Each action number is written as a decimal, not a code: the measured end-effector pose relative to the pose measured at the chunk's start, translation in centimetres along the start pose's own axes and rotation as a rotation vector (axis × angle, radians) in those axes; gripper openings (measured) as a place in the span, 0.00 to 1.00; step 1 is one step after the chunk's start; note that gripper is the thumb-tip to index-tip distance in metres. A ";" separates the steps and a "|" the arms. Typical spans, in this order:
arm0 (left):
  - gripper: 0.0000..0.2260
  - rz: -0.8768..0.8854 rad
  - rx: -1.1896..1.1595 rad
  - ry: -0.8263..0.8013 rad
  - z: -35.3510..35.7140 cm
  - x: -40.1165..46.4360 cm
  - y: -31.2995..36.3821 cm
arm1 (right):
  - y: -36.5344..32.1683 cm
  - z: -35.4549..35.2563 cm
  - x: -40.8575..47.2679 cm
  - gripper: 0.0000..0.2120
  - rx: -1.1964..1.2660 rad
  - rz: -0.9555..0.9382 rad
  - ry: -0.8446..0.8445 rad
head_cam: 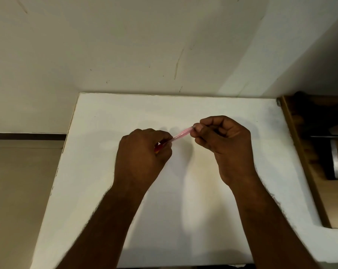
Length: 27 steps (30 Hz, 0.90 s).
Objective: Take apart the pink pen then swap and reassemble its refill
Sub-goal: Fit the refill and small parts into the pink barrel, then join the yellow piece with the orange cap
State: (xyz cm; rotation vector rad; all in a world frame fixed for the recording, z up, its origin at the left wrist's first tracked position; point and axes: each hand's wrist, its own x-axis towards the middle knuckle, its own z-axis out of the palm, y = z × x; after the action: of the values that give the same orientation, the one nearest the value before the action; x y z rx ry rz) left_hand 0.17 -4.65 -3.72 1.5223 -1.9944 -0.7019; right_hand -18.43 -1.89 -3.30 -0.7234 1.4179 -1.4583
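Above the white table (183, 210), the left hand (143, 152) curls round the lower end of the pink pen (180, 135), while the right hand (222, 140) pinches its upper end between thumb and fingertips. The pen slants up to the right, blurred, perhaps translucent. A wooden ledge (308, 166) borders the table's right side; a marked wall (145, 45) stands behind.

A plain room, probably in a home or small office: a white table (183, 220) pushed against a scuffed cream wall (125, 45), a dark skirting strip (26, 136) above a beige floor (18, 191), wooden furniture (308, 162) alongside.
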 end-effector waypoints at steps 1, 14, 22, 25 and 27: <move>0.08 0.001 -0.001 0.001 0.0 0.0 0.0 | 0.0 0.0 0.0 0.05 -0.006 -0.006 -0.002; 0.10 0.041 0.022 -0.037 0.0 -0.1 0.2 | 0.1 -0.2 0.1 0.06 -0.111 -0.079 -0.054; 0.09 0.011 -0.165 -0.083 1.1 -0.4 1.2 | 0.1 0.4 -0.1 0.17 -0.097 -0.052 -0.100; 0.09 -0.012 -0.201 -0.120 1.4 -0.5 1.4 | 0.3 0.8 -0.2 0.20 -0.131 -0.032 -0.074; 0.09 -0.034 -0.223 -0.163 1.4 -0.4 1.3 | 0.5 0.8 -0.2 0.19 -0.121 -0.009 -0.055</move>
State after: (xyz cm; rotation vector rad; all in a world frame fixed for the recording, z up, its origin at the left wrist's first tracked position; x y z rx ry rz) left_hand -1.60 -3.84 -3.91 1.4081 -1.9333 -1.0553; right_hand -17.52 -2.01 -3.61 -0.8403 1.4716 -1.3580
